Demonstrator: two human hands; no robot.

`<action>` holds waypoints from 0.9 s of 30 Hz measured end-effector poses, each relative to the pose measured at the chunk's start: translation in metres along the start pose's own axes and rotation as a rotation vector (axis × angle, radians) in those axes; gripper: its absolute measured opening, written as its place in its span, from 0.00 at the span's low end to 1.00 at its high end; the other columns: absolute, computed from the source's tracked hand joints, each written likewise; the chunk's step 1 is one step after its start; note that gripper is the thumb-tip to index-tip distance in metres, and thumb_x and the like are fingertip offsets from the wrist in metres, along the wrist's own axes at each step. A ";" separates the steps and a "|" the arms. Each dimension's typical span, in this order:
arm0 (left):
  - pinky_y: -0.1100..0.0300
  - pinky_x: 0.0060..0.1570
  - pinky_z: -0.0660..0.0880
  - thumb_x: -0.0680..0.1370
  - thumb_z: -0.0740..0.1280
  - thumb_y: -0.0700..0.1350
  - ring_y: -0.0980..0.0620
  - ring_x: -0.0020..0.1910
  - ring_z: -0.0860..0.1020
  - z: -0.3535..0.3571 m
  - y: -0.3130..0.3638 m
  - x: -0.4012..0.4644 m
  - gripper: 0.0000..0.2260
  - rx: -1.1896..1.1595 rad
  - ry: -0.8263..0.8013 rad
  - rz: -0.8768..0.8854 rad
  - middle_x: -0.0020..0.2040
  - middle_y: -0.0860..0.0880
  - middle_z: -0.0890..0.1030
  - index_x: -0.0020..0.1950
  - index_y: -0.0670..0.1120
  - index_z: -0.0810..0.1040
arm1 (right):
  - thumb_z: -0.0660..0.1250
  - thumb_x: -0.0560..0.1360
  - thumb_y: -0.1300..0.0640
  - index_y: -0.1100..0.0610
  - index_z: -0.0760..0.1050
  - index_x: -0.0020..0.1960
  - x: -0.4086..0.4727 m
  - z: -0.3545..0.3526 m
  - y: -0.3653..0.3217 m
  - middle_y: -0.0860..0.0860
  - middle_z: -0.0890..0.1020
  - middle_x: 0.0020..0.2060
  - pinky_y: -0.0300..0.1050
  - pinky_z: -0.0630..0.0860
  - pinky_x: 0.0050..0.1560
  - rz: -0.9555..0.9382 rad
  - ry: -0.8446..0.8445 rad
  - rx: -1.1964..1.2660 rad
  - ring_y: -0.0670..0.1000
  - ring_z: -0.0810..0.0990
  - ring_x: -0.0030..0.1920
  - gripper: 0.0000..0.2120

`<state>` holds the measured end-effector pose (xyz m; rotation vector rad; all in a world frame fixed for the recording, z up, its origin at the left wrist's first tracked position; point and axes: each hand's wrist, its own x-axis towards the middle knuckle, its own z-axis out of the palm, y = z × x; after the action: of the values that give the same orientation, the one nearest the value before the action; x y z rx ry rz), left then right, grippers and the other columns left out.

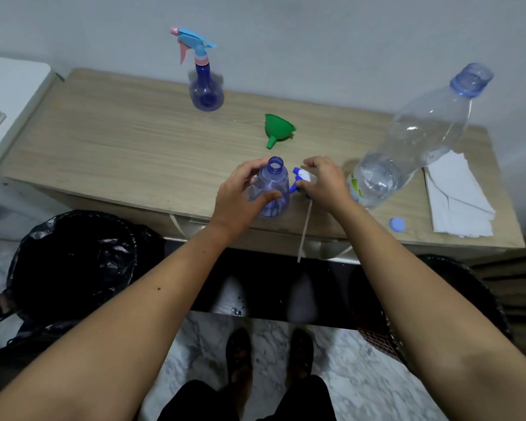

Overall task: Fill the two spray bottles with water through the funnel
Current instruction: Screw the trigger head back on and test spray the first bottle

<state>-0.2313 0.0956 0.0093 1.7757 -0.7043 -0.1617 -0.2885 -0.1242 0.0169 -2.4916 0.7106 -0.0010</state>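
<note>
Feet and floor: sandalled feet (pixel 268 357) stand on pale marbled floor, with a black-lined bin (pixel 73 262) to the person's left.
Left hand: the left hand (pixel 240 192) wraps around the open spray bottle (pixel 271 189), thumb on the near side and fingers (pixel 255 167) curled round the far shoulder, steadying it upright near the table's front edge.
Right hand: the right hand (pixel 325 183) grips the removed spray head (pixel 302 180) just beside the bottle — its dip tube (pixel 304 229) hangs down past the table (pixel 119 141) edge.
Funnel: the green funnel (pixel 278 129) lies on its side, untouched, a little beyond both hands.
Second bottle: the capped spray bottle (pixel 205 77) stands at the back by the wall, head screwed on.
Water: a large clear water bottle (pixel 407 141) stands uncapped to the right, partly filled; its blue cap (pixel 397 224) lies near the front edge beside a stack of paper napkins (pixel 459 196).
Step in hand: opening the first bottle looks done — filling has not begun.
Next move: probably set the spray head down, then seat the funnel's spout squarely in the narrow neck while the left hand keeps the light bottle from tipping.
</note>
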 end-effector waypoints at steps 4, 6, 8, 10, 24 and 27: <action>0.47 0.64 0.80 0.74 0.82 0.46 0.54 0.63 0.81 -0.001 -0.001 0.001 0.27 0.001 -0.009 -0.007 0.65 0.52 0.83 0.70 0.48 0.78 | 0.76 0.76 0.55 0.60 0.73 0.74 -0.001 -0.004 0.004 0.60 0.77 0.69 0.48 0.70 0.69 0.011 -0.080 -0.054 0.60 0.75 0.69 0.29; 0.48 0.65 0.81 0.74 0.82 0.45 0.53 0.64 0.81 -0.001 -0.002 0.001 0.27 0.012 -0.014 -0.001 0.66 0.50 0.83 0.71 0.46 0.78 | 0.74 0.75 0.59 0.61 0.75 0.71 -0.001 -0.006 0.007 0.62 0.76 0.66 0.47 0.71 0.64 0.018 -0.116 -0.094 0.63 0.76 0.67 0.26; 0.51 0.65 0.81 0.75 0.81 0.45 0.51 0.64 0.81 -0.002 -0.001 0.001 0.27 0.025 -0.020 0.015 0.66 0.49 0.82 0.71 0.44 0.77 | 0.73 0.74 0.61 0.61 0.77 0.67 -0.001 -0.007 0.010 0.63 0.76 0.64 0.47 0.72 0.61 0.026 -0.149 -0.128 0.63 0.76 0.64 0.22; 0.53 0.65 0.80 0.75 0.81 0.45 0.50 0.65 0.81 -0.002 -0.001 0.000 0.27 0.032 -0.021 0.028 0.67 0.48 0.82 0.71 0.43 0.77 | 0.75 0.74 0.59 0.59 0.78 0.66 -0.002 -0.007 0.010 0.62 0.77 0.63 0.48 0.73 0.61 0.032 -0.155 -0.136 0.63 0.77 0.63 0.21; 0.53 0.64 0.79 0.72 0.81 0.48 0.57 0.61 0.81 -0.003 0.000 0.001 0.27 0.022 -0.027 -0.005 0.65 0.52 0.83 0.69 0.48 0.79 | 0.81 0.68 0.62 0.51 0.73 0.71 -0.030 -0.049 -0.021 0.55 0.78 0.61 0.56 0.80 0.61 -0.091 0.054 0.173 0.56 0.82 0.55 0.34; 0.49 0.63 0.79 0.71 0.80 0.50 0.54 0.59 0.81 -0.003 0.000 0.001 0.27 0.018 -0.028 -0.010 0.64 0.53 0.83 0.68 0.50 0.79 | 0.82 0.69 0.63 0.54 0.72 0.72 -0.039 -0.070 -0.033 0.53 0.82 0.58 0.52 0.81 0.59 -0.116 0.082 0.227 0.56 0.83 0.54 0.36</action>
<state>-0.2294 0.0978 0.0108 1.7975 -0.7188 -0.1874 -0.3160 -0.1165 0.0985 -2.3206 0.5643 -0.2162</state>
